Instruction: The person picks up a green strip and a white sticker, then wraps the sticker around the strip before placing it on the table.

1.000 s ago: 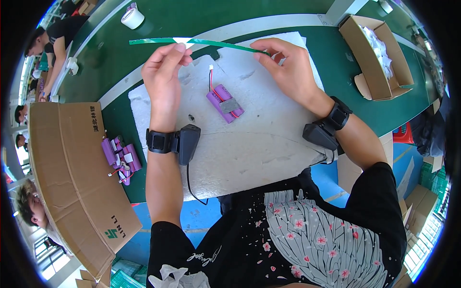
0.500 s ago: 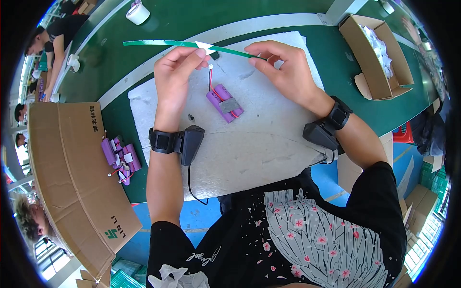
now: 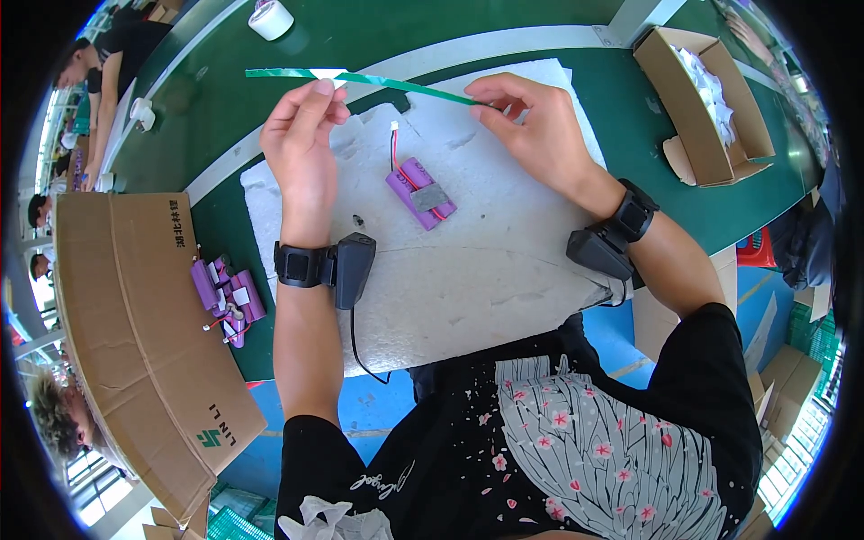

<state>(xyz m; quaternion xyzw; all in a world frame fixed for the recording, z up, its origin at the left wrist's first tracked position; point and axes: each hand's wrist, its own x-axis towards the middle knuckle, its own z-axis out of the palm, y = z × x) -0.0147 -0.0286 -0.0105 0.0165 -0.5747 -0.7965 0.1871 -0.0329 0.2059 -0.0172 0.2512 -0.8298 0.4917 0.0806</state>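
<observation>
A long green strip (image 3: 396,83) stretches between my two hands above a white foam pad (image 3: 468,261). My left hand (image 3: 303,139) pinches the strip near its left part, and the free end sticks out to the left. My right hand (image 3: 531,126) pinches the strip's right end. Below the strip, on the pad, lies a purple battery pack (image 3: 419,193) with a grey patch and red wires leading to a small white plug. Neither hand touches the pack.
Several purple battery packs (image 3: 225,295) lie at the left beside a flat cardboard sheet (image 3: 135,333). An open cardboard box (image 3: 706,103) with white contents stands at the far right. A white tape roll (image 3: 270,18) sits at the top. Other people work along the left edge.
Both hands have shifted slightly with the strip, and more of it now sticks out beyond my left hand. The battery pack has not moved.
</observation>
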